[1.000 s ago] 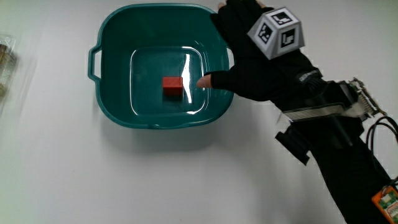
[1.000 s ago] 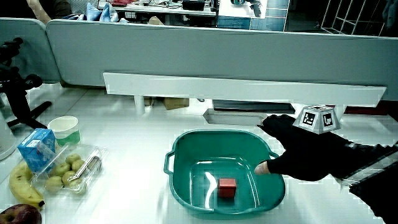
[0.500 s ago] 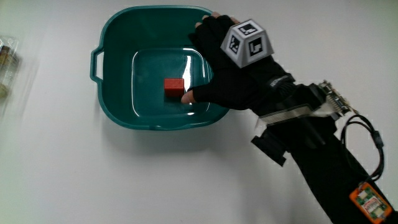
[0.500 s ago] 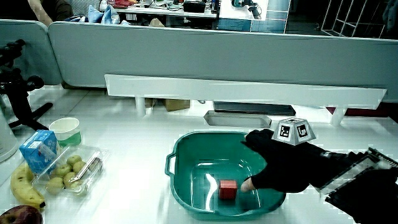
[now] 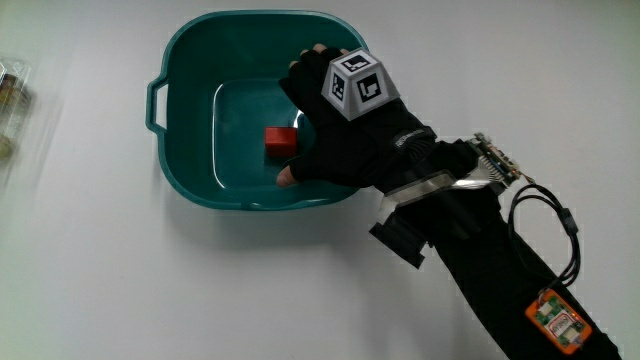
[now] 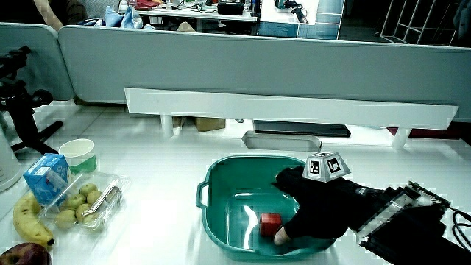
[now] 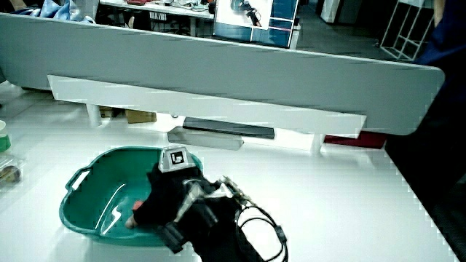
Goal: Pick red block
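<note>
A small red block (image 5: 279,141) lies on the floor of a teal basin (image 5: 190,60). The gloved hand (image 5: 303,125) reaches down into the basin right beside the block. Its fingers (image 5: 303,72) are spread on the block's farther flank and its thumb (image 5: 288,176) lies nearer to the person. The block sits between them, not gripped, with one edge hidden under the palm. In a side view the block (image 6: 270,222) shows just beside the hand (image 6: 288,208). In a side view the hand (image 7: 149,198) hides the block inside the basin (image 7: 87,182).
Beside the basin in a side view stand a clear box of green fruit (image 6: 82,202), a blue carton (image 6: 45,177), a cup (image 6: 76,154) and a banana (image 6: 26,221). A flat tray (image 6: 285,140) lies by the low partition. A black stand (image 6: 18,110) is at the table's edge.
The hand has moved from the basin's rim down into the basin and closed in on the red block. The block has not moved.
</note>
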Tool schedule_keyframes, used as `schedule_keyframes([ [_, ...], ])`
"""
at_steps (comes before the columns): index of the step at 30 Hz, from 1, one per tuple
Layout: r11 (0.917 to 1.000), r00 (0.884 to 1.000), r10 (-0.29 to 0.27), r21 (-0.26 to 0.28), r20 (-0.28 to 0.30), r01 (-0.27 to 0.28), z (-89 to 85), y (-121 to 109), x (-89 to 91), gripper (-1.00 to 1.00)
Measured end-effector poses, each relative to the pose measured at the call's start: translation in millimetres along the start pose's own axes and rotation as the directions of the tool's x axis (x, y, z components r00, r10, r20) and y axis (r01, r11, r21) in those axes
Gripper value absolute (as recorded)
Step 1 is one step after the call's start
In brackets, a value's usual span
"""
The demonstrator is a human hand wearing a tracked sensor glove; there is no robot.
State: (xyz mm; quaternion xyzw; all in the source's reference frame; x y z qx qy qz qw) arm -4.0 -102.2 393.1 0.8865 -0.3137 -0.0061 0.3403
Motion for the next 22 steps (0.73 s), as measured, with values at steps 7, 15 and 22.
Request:
schedule_keyframes([
  [7, 0.9989, 0.999, 0.021, 0.041, 0.045, -0.023, 11.9, -21.0, -9.2, 1.00],
  [15, 0.9945, 0.996, 0.053, 0.086, 0.077, -0.060, 18.8, -48.8, -16.0, 1.00],
  [22, 0.9841, 0.989, 0.094, 0.140, 0.114, -0.110, 25.0, -78.6, -24.1, 1.00],
])
